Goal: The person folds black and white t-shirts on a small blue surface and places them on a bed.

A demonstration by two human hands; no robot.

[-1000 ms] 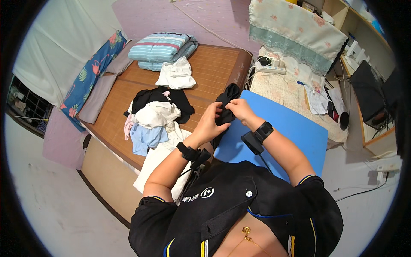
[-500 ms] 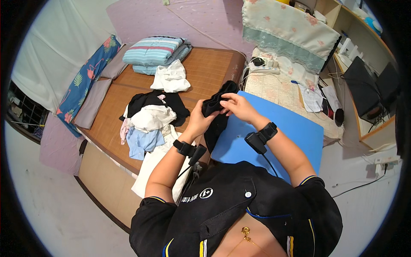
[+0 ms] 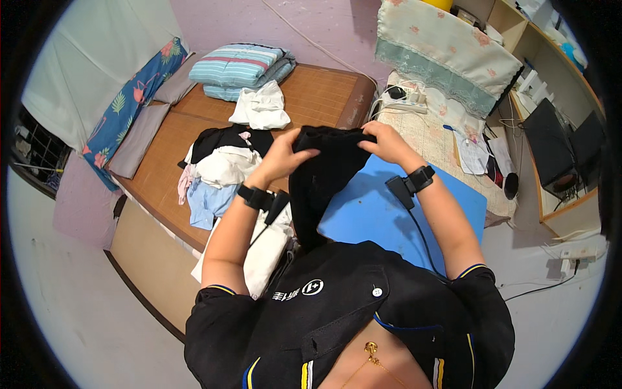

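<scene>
A pair of black pants [image 3: 324, 172] hangs between my two hands, its waistband-like edge pulled wide at the top. My left hand [image 3: 280, 157] grips that edge at its left end, thumb lying over the cloth. At the other end my right hand [image 3: 391, 144] pinches the edge between thumb and fingers. The lower part of the pants drops in a narrow length toward my body, over the left edge of a blue tabletop [image 3: 402, 207]. Both wrists carry a black strapped device.
Left of me, a bed with a brown mat [image 3: 152, 185] bears heaped clothes [image 3: 227, 167], a white garment [image 3: 260, 107] and a folded striped quilt [image 3: 236, 65]. Beyond the tabletop lie papers [image 3: 471, 152] and a power strip [image 3: 411, 97]. Shelving with dark screens [image 3: 551, 136] stands at right.
My hands have moved apart, spreading the bunched black pants wide along their top edge. The right hand has gone right and slightly up, the left hand to the left.
</scene>
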